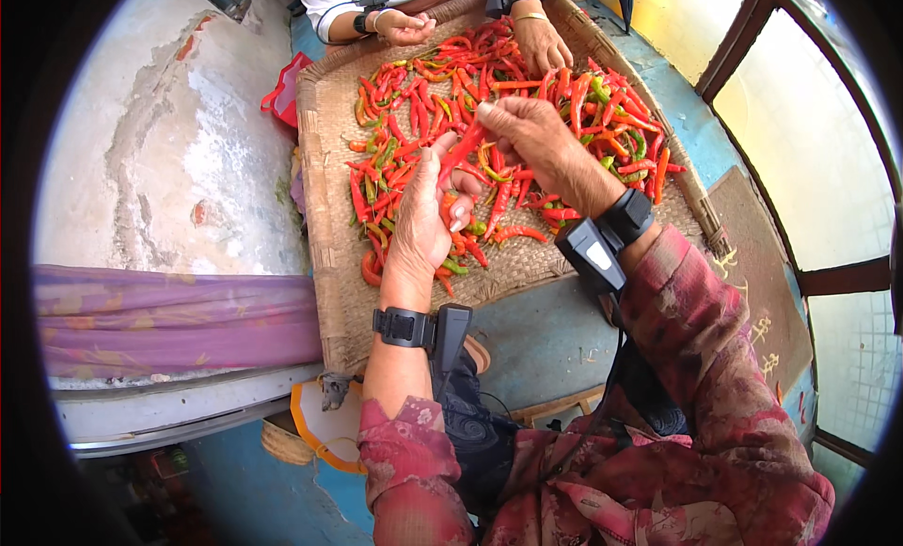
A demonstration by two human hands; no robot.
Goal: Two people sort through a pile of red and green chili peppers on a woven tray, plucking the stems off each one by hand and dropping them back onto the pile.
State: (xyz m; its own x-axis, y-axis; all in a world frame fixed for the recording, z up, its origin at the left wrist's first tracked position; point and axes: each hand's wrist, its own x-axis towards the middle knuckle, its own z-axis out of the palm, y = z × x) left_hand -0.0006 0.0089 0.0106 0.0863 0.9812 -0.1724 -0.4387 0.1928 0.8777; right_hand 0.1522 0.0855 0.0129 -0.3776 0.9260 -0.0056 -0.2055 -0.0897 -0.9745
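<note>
A large red chili pepper slants between my two hands above a woven tray. My left hand is closed around its lower part, with the fingers curled under it. At the upper end, my right hand pinches the same pepper between thumb and fingers. Many loose chili peppers, mostly red with some green and orange, lie spread below my hands. My fingers hide part of the held pepper and some of those beneath.
Across the tray is a co-worker, whose one hand reaches into the peppers while the other hand hovers over the far rim. A purple cloth hangs at left below a worn wall. Framed window panes stand at right.
</note>
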